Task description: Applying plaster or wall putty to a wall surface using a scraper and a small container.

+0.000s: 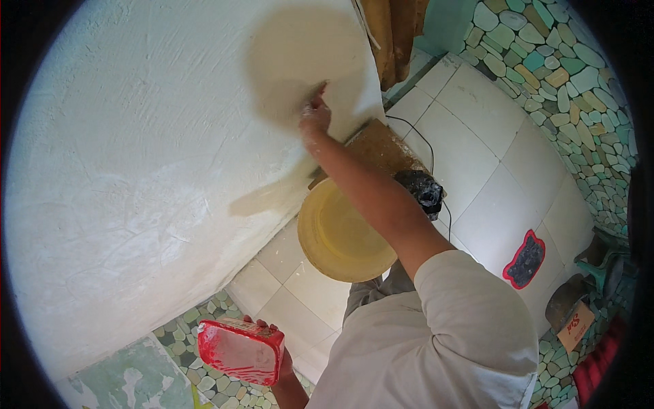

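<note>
My right arm reaches up and forward to the white plastered wall. At the wall's surface my right hand is closed, its fingers partly blurred; what it holds, if anything, I cannot make out. Low on the left, my left hand grips a red plastic tub by its side, with fingertips over the rim. The tub is tilted, and white paste-like residue coats its inside. Under my right forearm stands a round yellowish basin, partly hidden by the arm, with what looks like liquid inside.
Behind the basin lies a brown board with a crumpled black plastic bag and a dark cable. A red-edged dark mat rests on the white floor tiles. Pebble-patterned surfaces and a green stool are to the right.
</note>
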Tool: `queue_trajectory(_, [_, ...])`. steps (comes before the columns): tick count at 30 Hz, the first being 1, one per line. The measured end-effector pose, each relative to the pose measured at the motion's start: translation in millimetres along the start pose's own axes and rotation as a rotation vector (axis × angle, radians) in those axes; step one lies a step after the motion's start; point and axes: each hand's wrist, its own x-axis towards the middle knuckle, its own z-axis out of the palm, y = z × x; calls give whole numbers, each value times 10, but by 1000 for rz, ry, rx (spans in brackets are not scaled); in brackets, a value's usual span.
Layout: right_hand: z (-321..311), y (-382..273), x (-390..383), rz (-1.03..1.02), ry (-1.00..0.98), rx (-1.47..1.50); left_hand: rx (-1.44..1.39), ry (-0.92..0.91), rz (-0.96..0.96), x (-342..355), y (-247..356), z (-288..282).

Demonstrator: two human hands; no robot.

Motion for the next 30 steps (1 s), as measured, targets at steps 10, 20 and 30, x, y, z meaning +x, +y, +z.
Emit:
queue_trajectory(10, [-435, -247, -1028, 60, -427, 402, 63, 27, 57, -60, 110, -35])
queue_trajectory(20, [-200, -451, -647, -49, -230, 219, 64, 32, 53, -100, 125, -57])
queue_trajectory(30, [-459, -316, -1232, 22, -412, 366, 57, 49, 67, -106, 91, -84])
